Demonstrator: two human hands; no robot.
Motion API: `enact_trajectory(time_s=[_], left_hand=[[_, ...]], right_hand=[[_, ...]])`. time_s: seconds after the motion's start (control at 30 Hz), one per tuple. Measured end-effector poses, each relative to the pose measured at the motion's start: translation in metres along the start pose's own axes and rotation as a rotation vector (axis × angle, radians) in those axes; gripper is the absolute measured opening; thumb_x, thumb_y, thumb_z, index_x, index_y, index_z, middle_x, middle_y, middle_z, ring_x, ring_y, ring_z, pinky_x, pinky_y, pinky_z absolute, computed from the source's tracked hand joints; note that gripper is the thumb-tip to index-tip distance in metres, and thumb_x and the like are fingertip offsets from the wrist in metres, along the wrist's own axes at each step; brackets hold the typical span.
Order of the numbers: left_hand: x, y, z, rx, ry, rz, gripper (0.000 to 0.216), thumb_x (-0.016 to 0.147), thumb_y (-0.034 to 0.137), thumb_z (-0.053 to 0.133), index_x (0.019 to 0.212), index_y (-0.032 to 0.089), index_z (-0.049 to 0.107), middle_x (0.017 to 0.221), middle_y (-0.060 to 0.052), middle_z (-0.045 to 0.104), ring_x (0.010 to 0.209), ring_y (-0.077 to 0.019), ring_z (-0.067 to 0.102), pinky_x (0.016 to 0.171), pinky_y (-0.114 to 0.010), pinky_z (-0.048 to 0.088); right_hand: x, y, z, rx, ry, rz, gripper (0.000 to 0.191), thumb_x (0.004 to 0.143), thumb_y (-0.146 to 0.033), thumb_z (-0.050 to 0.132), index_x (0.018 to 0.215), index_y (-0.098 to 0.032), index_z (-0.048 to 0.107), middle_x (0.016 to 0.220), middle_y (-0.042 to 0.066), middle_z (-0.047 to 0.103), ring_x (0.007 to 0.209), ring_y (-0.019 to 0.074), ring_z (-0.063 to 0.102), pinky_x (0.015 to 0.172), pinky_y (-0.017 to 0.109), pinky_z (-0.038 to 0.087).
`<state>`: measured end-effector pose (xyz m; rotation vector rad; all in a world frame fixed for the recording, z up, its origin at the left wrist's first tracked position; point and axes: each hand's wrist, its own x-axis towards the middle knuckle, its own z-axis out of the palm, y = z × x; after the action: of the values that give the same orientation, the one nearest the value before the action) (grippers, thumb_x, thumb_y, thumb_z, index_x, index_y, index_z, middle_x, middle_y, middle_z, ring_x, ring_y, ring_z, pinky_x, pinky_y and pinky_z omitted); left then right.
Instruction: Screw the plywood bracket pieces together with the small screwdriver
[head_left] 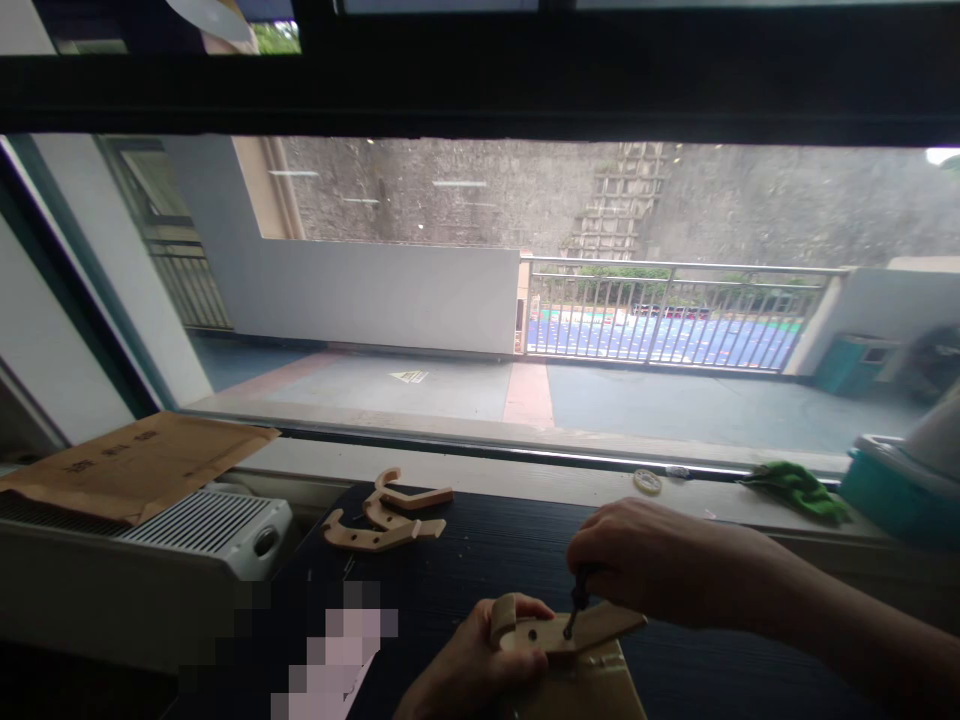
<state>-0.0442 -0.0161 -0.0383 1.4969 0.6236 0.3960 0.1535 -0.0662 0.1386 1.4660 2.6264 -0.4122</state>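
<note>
My left hand (480,655) grips a pale wooden hook-shaped piece (551,632) by its curled end, thumb on the near side and fingers behind. One dark hole shows in its face. My right hand (611,550) is closed around a dark screwdriver (579,595), held nearly upright, with its tip at a second spot on the wood. Its handle is mostly hidden in the fingers. Under the piece is a yellowish block (596,690). Farther back on the dark table lie several similar wooden hooks (375,540), some with dark holes.
A brown envelope (142,455) rests on a white heater (210,525) at the left. On the windowsill are a tape roll (647,482), a green cloth (799,490) and a teal container (892,490). A wide window stands behind the table (495,550).
</note>
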Motion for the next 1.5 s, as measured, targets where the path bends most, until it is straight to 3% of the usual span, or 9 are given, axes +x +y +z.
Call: enact_trajectory(time_s=[0.23,0.37,0.43,0.57,0.73,0.93,1.17,1.33,1.5], left_hand=[[0.0,-0.008,-0.002,-0.032,-0.023,0.01,0.042,0.068,0.026,0.067,0.108,0.017,0.064,0.083,0.0,0.059,0.073,-0.0139,0.051,0.065,-0.022,0.038],[0.001,-0.014,-0.003,-0.116,0.015,0.019,0.064,0.06,0.016,0.07,0.121,0.022,0.052,0.106,-0.003,0.057,0.091,-0.0186,0.054,0.078,-0.027,0.042],[0.001,-0.013,-0.001,-0.114,0.068,0.058,0.071,0.059,0.013,0.07,0.125,0.025,0.047,0.108,-0.003,0.055,0.087,-0.0166,0.053,0.076,-0.027,0.043],[-0.002,-0.004,0.002,0.014,0.182,0.142,0.052,0.064,0.02,0.07,0.113,0.022,0.053,0.094,-0.001,0.057,0.073,-0.0129,0.05,0.067,-0.025,0.042],[-0.003,0.001,0.004,0.266,0.263,0.209,0.026,0.067,0.021,0.069,0.091,0.02,0.061,0.081,0.0,0.06,0.09,-0.0202,0.053,0.092,-0.033,0.037],[-0.004,-0.001,0.007,0.192,0.242,0.147,0.03,0.072,0.024,0.065,0.1,0.02,0.058,0.09,-0.001,0.057,0.081,-0.0163,0.053,0.065,-0.022,0.043],[-0.003,0.003,0.006,0.169,0.196,0.144,0.026,0.073,0.023,0.065,0.097,0.019,0.056,0.087,0.0,0.057,0.079,-0.0147,0.053,0.069,-0.023,0.042],[-0.002,0.002,0.005,0.119,0.168,0.133,0.023,0.073,0.022,0.064,0.094,0.017,0.055,0.083,0.002,0.055,0.074,-0.0125,0.05,0.065,-0.021,0.04],[-0.004,0.005,0.006,0.123,0.173,0.131,0.022,0.073,0.023,0.064,0.093,0.017,0.055,0.083,0.002,0.055,0.075,-0.013,0.05,0.067,-0.021,0.041]], right_hand=[[-0.001,-0.003,0.0,-0.006,0.024,0.036,0.017,0.078,-0.019,0.053,0.088,-0.018,0.066,0.078,0.004,0.068,0.068,0.0145,0.058,0.055,0.023,0.031],[-0.003,-0.001,0.001,0.013,0.022,-0.001,0.016,0.077,-0.012,0.05,0.08,-0.018,0.065,0.078,0.003,0.067,0.068,0.0124,0.057,0.057,0.022,0.032],[-0.003,0.001,0.005,0.01,0.026,-0.011,0.017,0.078,-0.011,0.049,0.077,-0.017,0.064,0.076,0.003,0.066,0.065,0.011,0.054,0.055,0.021,0.031],[-0.002,0.004,0.011,-0.016,0.054,-0.025,0.017,0.081,-0.013,0.047,0.076,-0.016,0.063,0.073,0.003,0.065,0.062,0.0105,0.052,0.054,0.021,0.03],[-0.004,-0.004,0.0,-0.021,0.047,0.003,0.017,0.077,-0.016,0.051,0.085,-0.018,0.066,0.079,0.004,0.068,0.067,0.0136,0.056,0.056,0.023,0.031],[-0.001,-0.005,-0.003,-0.006,0.044,-0.047,0.019,0.079,-0.012,0.048,0.08,-0.017,0.066,0.08,0.004,0.067,0.07,0.0123,0.056,0.061,0.022,0.034],[0.002,-0.004,0.005,-0.02,0.065,-0.018,0.018,0.081,-0.015,0.046,0.074,-0.017,0.063,0.069,0.002,0.064,0.059,0.0102,0.049,0.054,0.022,0.029],[-0.002,-0.005,-0.003,-0.067,0.039,-0.02,0.016,0.077,-0.016,0.051,0.083,-0.02,0.065,0.076,0.002,0.067,0.063,0.0124,0.053,0.055,0.024,0.029],[0.0,0.0,0.0,-0.039,0.048,-0.067,0.019,0.081,-0.014,0.047,0.079,-0.017,0.065,0.074,0.002,0.066,0.065,0.011,0.053,0.057,0.022,0.032]])
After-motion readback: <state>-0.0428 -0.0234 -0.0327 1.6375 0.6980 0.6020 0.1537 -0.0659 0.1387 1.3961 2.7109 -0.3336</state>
